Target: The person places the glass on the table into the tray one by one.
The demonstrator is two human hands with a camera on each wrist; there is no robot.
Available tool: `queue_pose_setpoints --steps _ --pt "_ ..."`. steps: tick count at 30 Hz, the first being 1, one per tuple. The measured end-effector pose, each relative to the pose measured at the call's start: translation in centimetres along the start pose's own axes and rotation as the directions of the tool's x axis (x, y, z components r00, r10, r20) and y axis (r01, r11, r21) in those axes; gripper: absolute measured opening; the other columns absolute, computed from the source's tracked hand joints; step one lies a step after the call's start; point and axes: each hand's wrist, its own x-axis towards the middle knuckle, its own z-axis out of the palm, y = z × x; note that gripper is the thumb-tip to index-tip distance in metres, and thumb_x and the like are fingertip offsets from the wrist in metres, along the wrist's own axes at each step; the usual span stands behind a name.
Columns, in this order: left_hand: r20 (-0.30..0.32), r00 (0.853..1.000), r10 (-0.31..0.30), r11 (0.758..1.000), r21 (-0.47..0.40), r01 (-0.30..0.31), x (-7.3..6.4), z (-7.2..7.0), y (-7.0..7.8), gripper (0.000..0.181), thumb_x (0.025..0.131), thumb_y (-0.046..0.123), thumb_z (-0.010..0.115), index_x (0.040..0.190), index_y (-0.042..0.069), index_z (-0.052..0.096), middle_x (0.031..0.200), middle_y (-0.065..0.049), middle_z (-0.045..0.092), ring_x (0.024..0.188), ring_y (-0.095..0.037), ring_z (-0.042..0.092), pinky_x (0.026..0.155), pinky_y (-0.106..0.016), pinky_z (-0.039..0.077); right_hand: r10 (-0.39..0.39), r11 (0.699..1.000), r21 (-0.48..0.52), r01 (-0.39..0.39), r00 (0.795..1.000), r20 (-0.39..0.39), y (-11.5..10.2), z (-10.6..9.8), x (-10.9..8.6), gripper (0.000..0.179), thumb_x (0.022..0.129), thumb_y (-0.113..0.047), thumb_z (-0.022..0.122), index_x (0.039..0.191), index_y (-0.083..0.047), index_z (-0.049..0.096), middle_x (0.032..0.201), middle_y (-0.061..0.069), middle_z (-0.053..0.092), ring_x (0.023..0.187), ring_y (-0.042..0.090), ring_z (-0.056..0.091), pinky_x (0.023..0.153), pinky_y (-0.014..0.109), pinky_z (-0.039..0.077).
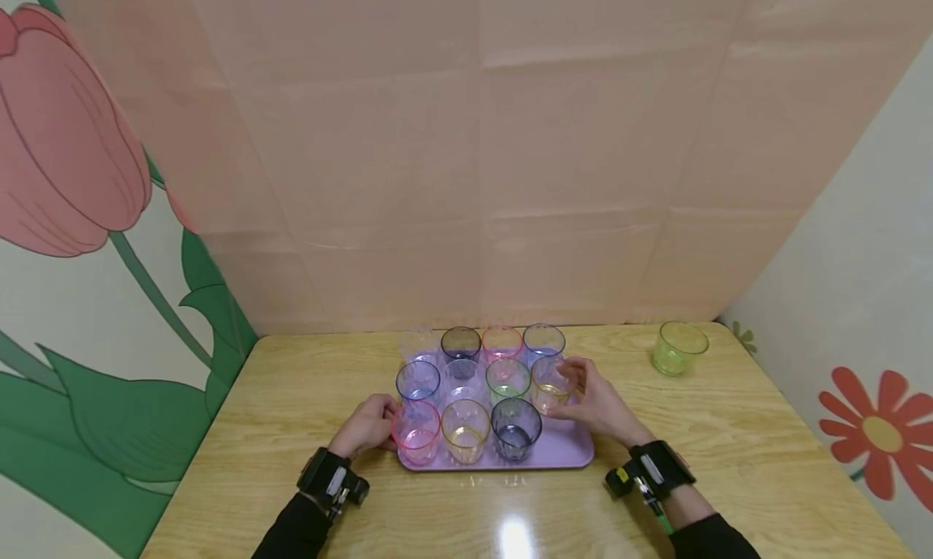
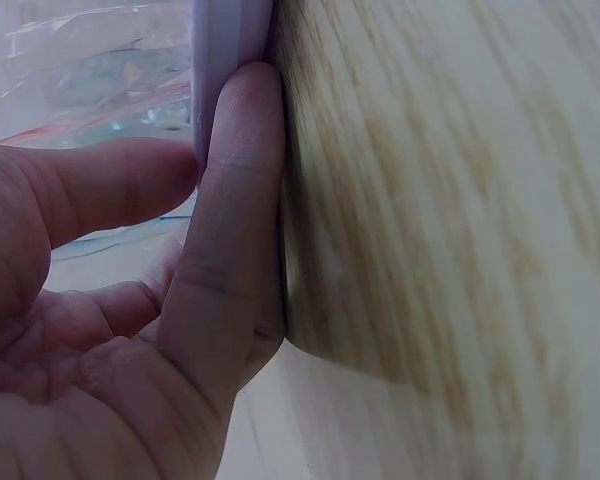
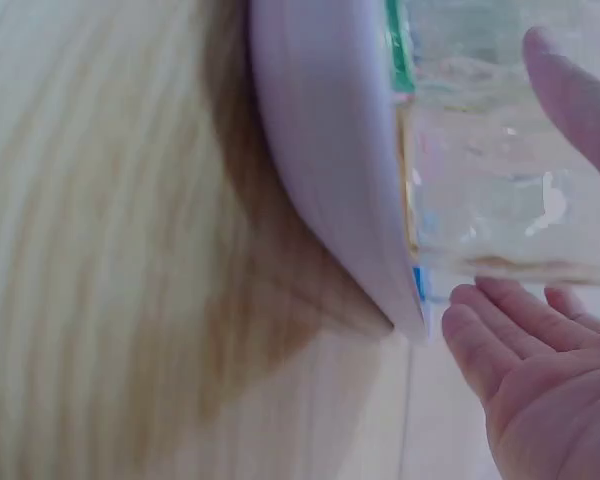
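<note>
A purple tray (image 1: 561, 445) on the table carries several clear tumblers in rows, with differently coloured rims. At its left edge my left hand (image 1: 370, 423) pinches the tray's rim between thumb and forefinger, beside a pink-rimmed glass (image 1: 417, 433). In the left wrist view the forefinger (image 2: 242, 150) lies along the rim's outer side. My right hand (image 1: 599, 401) is spread around a yellow-rimmed glass (image 1: 548, 389) standing at the right of the middle row. The right wrist view shows thumb and fingers (image 3: 480, 335) on opposite sides of that glass, seemingly apart from it.
A green glass (image 1: 678, 350) stands alone at the table's back right. A dark glass (image 1: 516, 433) is the rightmost in the tray's front row, with bare tray beside it. Behind the wooden table (image 1: 306, 373) rises a covered wall (image 1: 466, 178).
</note>
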Motion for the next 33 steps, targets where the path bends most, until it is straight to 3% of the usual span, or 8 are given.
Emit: queue_pose_setpoints --steps 4,9,22,27,33 --pt "0.001 1.0 0.003 1.0 0.009 -0.003 0.0 0.0 0.0 0.023 0.078 -0.02 0.05 0.097 -0.008 0.057 0.081 -0.012 0.055 0.063 -0.019 0.059 0.055 -0.034 0.063 -0.032 0.999 0.009 0.032 0.999 0.022 0.3 -0.9 -0.1 0.096 0.074 -0.019 0.091 0.145 0.007 0.032 0.147 0.031 0.045 0.136 0.052 0.041 0.116 0.061 0.033" --pt "-0.008 1.0 -0.003 1.0 0.018 0.003 -0.1 0.0 0.2 0.022 0.079 -0.02 0.051 0.096 -0.008 0.058 0.081 -0.013 0.055 0.064 -0.02 0.059 0.055 -0.033 0.063 -0.078 0.996 -0.033 0.08 0.995 0.061 0.7 -2.3 -0.5 0.102 0.073 -0.018 0.091 0.151 0.007 0.03 0.149 0.031 0.042 0.136 0.051 0.041 0.115 0.06 0.036" --pt "-0.013 1.0 -0.004 1.0 0.023 0.004 -0.3 0.1 0.4 0.017 0.082 -0.016 0.055 0.097 -0.008 0.058 0.083 -0.02 0.056 0.065 -0.02 0.058 0.055 -0.034 0.063 -0.068 0.997 -0.028 0.072 0.99 0.127 1.3 -5.8 -1.3 0.096 0.085 -0.022 0.083 0.158 0.0 0.026 0.161 0.028 0.026 0.141 0.058 0.027 0.115 0.067 0.03" --pt "-0.012 1.0 0.003 1.0 0.017 -0.002 -0.2 0.0 0.3 0.017 0.082 -0.016 0.054 0.096 -0.008 0.058 0.082 -0.019 0.056 0.064 -0.019 0.058 0.054 -0.033 0.062 -0.035 0.997 -0.059 0.038 0.998 0.052 1.7 -7.0 -1.4 0.089 0.091 -0.025 0.077 0.158 0.001 0.025 0.16 0.03 0.027 0.141 0.057 0.03 0.114 0.068 0.031" --pt "-0.008 1.0 0.018 1.0 0.018 -0.018 -0.2 0.0 0.2 0.019 0.081 -0.017 0.051 0.096 -0.008 0.058 0.08 -0.012 0.055 0.061 -0.018 0.057 0.053 -0.032 0.062 0.024 0.993 -0.111 -0.039 0.991 -0.129 1.7 -8.0 -1.3 0.076 0.098 -0.03 0.068 0.158 -0.001 0.029 0.159 0.029 0.03 0.139 0.056 0.034 0.109 0.067 0.04"
